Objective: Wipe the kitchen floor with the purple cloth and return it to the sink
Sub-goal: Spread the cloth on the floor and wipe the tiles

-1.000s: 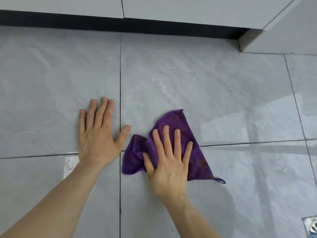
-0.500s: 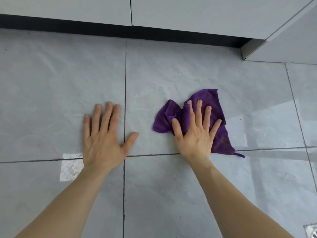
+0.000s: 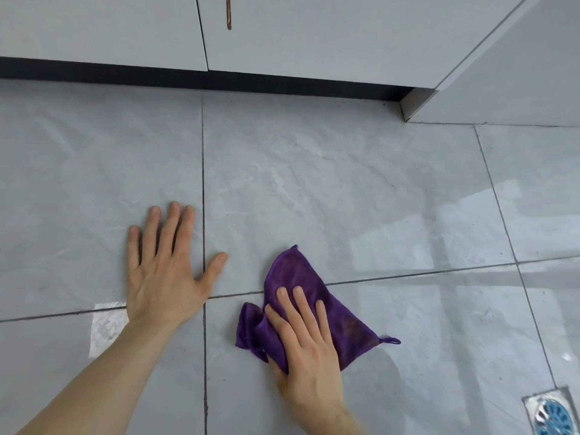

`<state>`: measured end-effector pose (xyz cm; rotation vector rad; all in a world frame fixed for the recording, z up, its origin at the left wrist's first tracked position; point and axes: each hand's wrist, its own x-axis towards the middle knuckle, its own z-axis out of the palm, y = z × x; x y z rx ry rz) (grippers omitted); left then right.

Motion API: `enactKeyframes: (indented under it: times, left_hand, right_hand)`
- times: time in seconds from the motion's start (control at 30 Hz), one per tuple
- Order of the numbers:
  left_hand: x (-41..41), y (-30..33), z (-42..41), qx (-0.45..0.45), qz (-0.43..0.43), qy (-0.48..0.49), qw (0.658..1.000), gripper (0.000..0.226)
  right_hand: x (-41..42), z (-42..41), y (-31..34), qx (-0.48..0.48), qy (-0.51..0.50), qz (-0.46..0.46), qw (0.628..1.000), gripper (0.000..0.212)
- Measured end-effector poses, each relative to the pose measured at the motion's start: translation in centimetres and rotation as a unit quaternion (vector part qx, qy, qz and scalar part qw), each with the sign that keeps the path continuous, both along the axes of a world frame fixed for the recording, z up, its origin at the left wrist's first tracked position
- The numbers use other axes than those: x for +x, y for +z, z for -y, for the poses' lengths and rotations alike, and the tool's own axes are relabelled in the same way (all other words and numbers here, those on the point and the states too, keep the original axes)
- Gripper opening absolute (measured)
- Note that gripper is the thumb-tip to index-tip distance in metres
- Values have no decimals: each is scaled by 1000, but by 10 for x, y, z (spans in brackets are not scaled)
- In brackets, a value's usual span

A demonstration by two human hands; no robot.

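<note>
Head view: right hand [image 3: 306, 350] is pressing flat on the purple cloth [image 3: 301, 277], fingers [image 3: 287, 309] extended, not gripping. Cloth is lying crumpled on the tiled floor [image 3: 345, 183], across a grout line. Left hand [image 3: 164, 274] is resting open-palmed on floor beside it, fingers spread, holding nothing.

Bare tile floor [image 3: 314, 183]: open ahead of both hands, up to cabinet doors [image 3: 298, 36] and dark kickboard [image 3: 251, 81]. Right of the right hand [image 3: 306, 350]: clear tile, then floor drain [image 3: 550, 414], corner panel [image 3: 514, 89]. Left hand [image 3: 163, 277]: flat, blocking leftward passage.
</note>
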<state>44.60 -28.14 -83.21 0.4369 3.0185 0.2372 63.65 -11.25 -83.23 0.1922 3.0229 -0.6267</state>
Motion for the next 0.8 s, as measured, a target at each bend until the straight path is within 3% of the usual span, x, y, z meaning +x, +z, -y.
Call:
enactKeyframes:
  times: [0.13, 0.23, 0.33, 0.4, 0.5, 0.57, 0.8]
  left_hand:
    - [0, 1, 2, 20, 14, -1, 1000, 86]
    - [3, 8, 4, 83, 28, -22, 996, 82]
    - [25, 26, -6, 150, 48, -123, 980, 81]
    - [50, 39, -19, 175, 98, -217, 955, 82]
    - [86, 43, -33, 135, 149, -332, 922, 82]
    - [97, 41, -36, 115, 165, -354, 913, 80]
    - [114, 47, -36, 24, 100, -360, 927, 77]
  right_hand:
    - [5, -6, 7, -9, 36, 6, 999, 73]
    - [2, -13, 22, -16, 44, 7, 999, 77]
    - [4, -27, 36, -54, 10, 0, 998, 91]
    - [10, -39, 40, -54, -5, 1, 999, 87]
    - [23, -53, 36, -29, 21, 9, 999, 73]
    - [31, -59, 33, -22, 46, 18, 999, 73]
    - [36, -67, 31, -26, 55, 31, 998, 70]
